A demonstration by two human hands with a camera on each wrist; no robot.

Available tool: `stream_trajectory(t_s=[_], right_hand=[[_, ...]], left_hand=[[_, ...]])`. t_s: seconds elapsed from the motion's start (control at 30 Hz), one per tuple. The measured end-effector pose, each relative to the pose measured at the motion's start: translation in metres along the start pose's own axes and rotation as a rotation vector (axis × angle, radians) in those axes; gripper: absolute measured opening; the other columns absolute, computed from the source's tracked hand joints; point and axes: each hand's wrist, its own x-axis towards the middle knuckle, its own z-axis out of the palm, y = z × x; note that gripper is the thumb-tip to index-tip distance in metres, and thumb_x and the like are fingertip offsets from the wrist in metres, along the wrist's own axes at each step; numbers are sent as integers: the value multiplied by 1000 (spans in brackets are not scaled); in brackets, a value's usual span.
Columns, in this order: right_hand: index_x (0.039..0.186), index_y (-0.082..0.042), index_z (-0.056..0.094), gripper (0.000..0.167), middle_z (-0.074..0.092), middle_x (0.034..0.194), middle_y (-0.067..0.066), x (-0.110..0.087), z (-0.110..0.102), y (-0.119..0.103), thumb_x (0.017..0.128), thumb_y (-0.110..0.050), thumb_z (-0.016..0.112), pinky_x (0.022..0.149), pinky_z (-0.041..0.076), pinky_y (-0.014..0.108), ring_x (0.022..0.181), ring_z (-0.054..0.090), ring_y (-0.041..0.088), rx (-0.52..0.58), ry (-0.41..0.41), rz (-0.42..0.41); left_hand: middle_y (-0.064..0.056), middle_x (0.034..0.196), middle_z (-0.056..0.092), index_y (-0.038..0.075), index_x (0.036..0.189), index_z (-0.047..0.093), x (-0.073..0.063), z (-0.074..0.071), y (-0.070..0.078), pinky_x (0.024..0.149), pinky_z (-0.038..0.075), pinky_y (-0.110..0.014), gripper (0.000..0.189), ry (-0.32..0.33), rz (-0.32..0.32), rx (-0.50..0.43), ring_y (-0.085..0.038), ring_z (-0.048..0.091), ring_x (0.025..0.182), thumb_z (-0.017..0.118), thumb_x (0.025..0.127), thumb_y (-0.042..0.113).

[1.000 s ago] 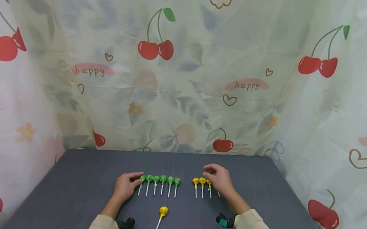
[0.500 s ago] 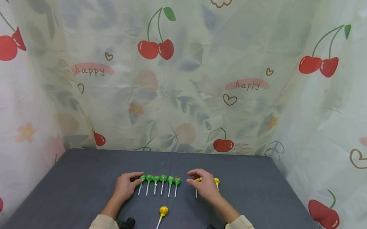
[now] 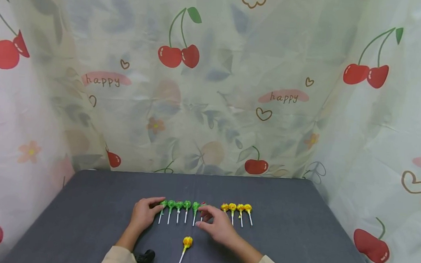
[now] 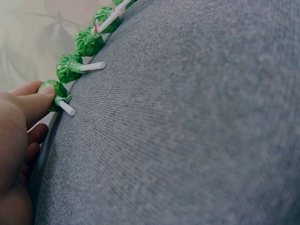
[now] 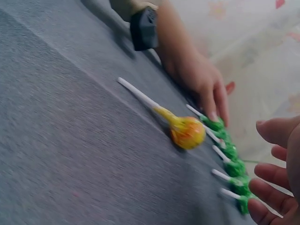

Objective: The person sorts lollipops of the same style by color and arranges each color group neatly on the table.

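Observation:
My left hand (image 3: 143,214) pinches the wrapped head of the leftmost green lollipop (image 4: 59,90) between thumb and finger, while the lollipop lies in a row on the table. Other green lollipops (image 3: 187,206) continue the row to the right, sticks toward me. Over the right end of this row is my right hand (image 3: 218,226), fingers loosely bent and apart, holding nothing; it partly covers the last green lollipop. A single yellow lollipop (image 3: 187,242) lies nearer to me, between the hands; the right wrist view shows its yellow-orange head (image 5: 187,133) close up.
Several yellow lollipops (image 3: 240,208) form a second row to the right of the green ones. A dark grey cloth covers the table (image 3: 116,190). Behind and at both sides hangs a curtain (image 3: 214,86) printed with cherries.
My right hand has moved left and toward me, from above the yellow row to the right end of the green row. The left hand and the lollipops have stayed put.

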Motion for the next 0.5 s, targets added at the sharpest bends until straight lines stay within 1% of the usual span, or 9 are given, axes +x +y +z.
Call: stream_trajectory(t_s=[0.07, 0.17, 0.23, 0.37, 0.5], right_hand=[[118, 1, 64, 42, 67, 98, 13, -2, 5, -1, 83, -16, 78, 72, 52, 33, 83, 64, 20, 11, -13, -15], [120, 0, 63, 45, 68, 97, 12, -5, 12, -2, 83, -19, 79, 72, 52, 31, 82, 64, 18, 7, -28, -29], [121, -2, 63, 46, 67, 97, 10, -7, 16, -2, 83, -21, 79, 71, 51, 29, 81, 63, 14, -2, -41, -24], [124, -4, 61, 51, 65, 96, 7, -12, 25, -3, 81, -23, 80, 68, 49, 24, 78, 61, 7, 21, -78, 0], [124, -4, 61, 54, 65, 92, 6, -16, 33, -5, 79, -23, 82, 67, 48, 22, 76, 60, 6, 33, -106, 13]], left_hand=[[-9, 112, 70, 15, 113, 75, 0, 0, 0, 94, 44, -52, 29, 1, -1, -2, -34, 60, 109, 77, 84, 16], [-10, 113, 70, 15, 113, 75, 0, 0, 0, 94, 44, -52, 29, 0, -3, -3, -34, 60, 110, 76, 85, 16], [-9, 113, 70, 15, 113, 75, 0, 0, 0, 95, 44, -52, 29, -1, -5, 2, -34, 60, 110, 76, 85, 16], [-8, 112, 70, 16, 113, 75, 1, 0, 1, 95, 43, -52, 29, -3, -12, 6, -33, 60, 110, 76, 85, 17], [-8, 112, 70, 16, 114, 75, 1, -1, 1, 95, 44, -52, 29, -7, -10, 7, -33, 60, 108, 76, 85, 17]])
